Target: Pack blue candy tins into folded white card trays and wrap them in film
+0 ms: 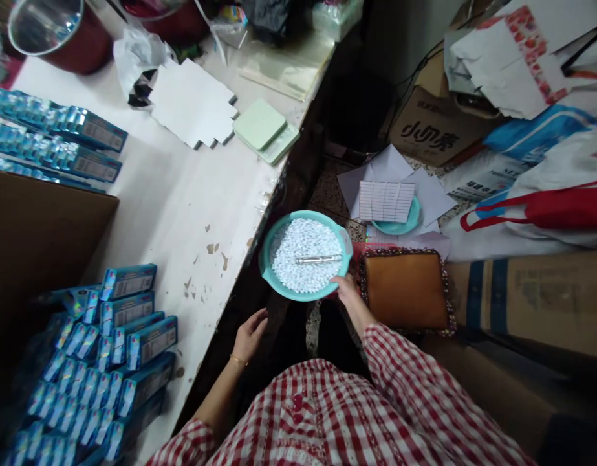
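A teal plastic basin full of small white pellet-like pieces is held just off the table's edge. On the pieces lies a slim silvery rod, perhaps a pen or tweezers. My right hand grips the basin's near right rim, thumb over the edge and fingers beneath. Below and left of the basin, my left hand is apart from it, holding nothing, with fingers loosely extended.
The white table carries blue boxes, a pale green scale, white card sheets and a dark red pot. To the right are a brown cushioned stool, papers with a wire rack, and cardboard cartons.
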`<state>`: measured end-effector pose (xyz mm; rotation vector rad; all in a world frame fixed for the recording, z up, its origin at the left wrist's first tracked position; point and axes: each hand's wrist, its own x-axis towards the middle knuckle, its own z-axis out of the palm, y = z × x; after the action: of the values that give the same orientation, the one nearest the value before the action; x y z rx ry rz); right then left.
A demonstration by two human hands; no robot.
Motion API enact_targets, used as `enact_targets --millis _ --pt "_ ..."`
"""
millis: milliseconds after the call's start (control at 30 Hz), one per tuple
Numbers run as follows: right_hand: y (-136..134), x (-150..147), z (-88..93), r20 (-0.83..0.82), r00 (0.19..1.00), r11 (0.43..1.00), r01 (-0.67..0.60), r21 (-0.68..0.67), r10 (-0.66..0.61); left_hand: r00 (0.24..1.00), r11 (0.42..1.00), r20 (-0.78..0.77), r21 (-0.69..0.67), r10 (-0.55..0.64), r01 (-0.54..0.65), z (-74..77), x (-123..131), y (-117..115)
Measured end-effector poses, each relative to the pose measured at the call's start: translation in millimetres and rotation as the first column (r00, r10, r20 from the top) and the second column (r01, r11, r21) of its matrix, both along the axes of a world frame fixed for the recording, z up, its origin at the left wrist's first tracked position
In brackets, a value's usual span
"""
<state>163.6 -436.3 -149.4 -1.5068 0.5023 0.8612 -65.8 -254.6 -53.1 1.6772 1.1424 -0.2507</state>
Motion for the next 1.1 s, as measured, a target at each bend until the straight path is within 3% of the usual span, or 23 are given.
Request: enact_targets --millis 167,233,300,400,467,533,600,667,733,800,867,967,1100 --pt "101 10 -33.3 -0.070 0.980 0.981 -0.183 0.061 0.187 0.995 0.994 -0.062 0.083 0.076 -0.071 -4.2 -24 7" --pt "122 6 -39.6 -0.074 0.967 0.969 -0.240 0.055 0.244 0.993 0.995 -0.093 0.073 0.077 -0.071 -7.7 -27 8" --pt "122 2 -41.4 -0.069 0.956 0.958 -0.284 0.033 0.285 0.991 0.997 -0.121 0.055 0.060 -0.053 -9.0 -29 9" --pt "80 7 -35.9 0.014 0.943 0.941 -0.330 -0.070 0.331 0.988 0.990 -0.153 0.138 0.034 -0.012 -3.2 -25 13" --pt "29 26 -27.2 0.114 0.930 0.921 -0.320 -0.222 0.350 0.989 0.942 -0.145 0.332 -0.003 0.051 4.7 -19 20" --pt "-28 58 -18.8 0.210 0.905 0.875 -0.262 -0.408 0.369 0.988 0.812 -0.139 0.569 -0.062 0.130 13.3 -9 31" --pt "-79 97 -17.4 0.260 0.885 0.821 -0.202 -0.535 0.387 0.979 0.662 -0.168 0.723 -0.113 0.200 19.5 1 43" --pt "-116 134 -26.2 0.189 0.756 0.550 -0.257 -0.795 0.627 0.961 0.581 -0.238 0.766 -0.139 0.274 20.8 8 55" --pt "-136 159 -41.1 -0.044 0.648 0.319 -0.431 -0.844 0.761 0.929 0.573 -0.332 0.734 -0.165 0.364 16.2 7 67" --pt "-144 169 -54.1 -0.176 0.563 0.197 -0.540 -0.818 0.808 0.883 0.597 -0.423 0.662 -0.201 0.453 7.5 0 79" --pt "-145 167 -60.4 -0.200 0.533 0.168 -0.563 -0.809 0.822 0.846 0.611 -0.461 0.598 -0.267 0.519 -2.0 -12 89" --pt "-140 155 -59.6 -0.181 0.539 0.185 -0.554 -0.811 0.822 0.828 0.580 -0.415 0.591 -0.377 0.561 -12.3 -31 101" --pt "-132 130 -59.2 -0.082 0.605 0.288 -0.489 -0.824 0.792 0.804 0.498 -0.389 0.638 -0.449 0.587 -18.7 -45 107"
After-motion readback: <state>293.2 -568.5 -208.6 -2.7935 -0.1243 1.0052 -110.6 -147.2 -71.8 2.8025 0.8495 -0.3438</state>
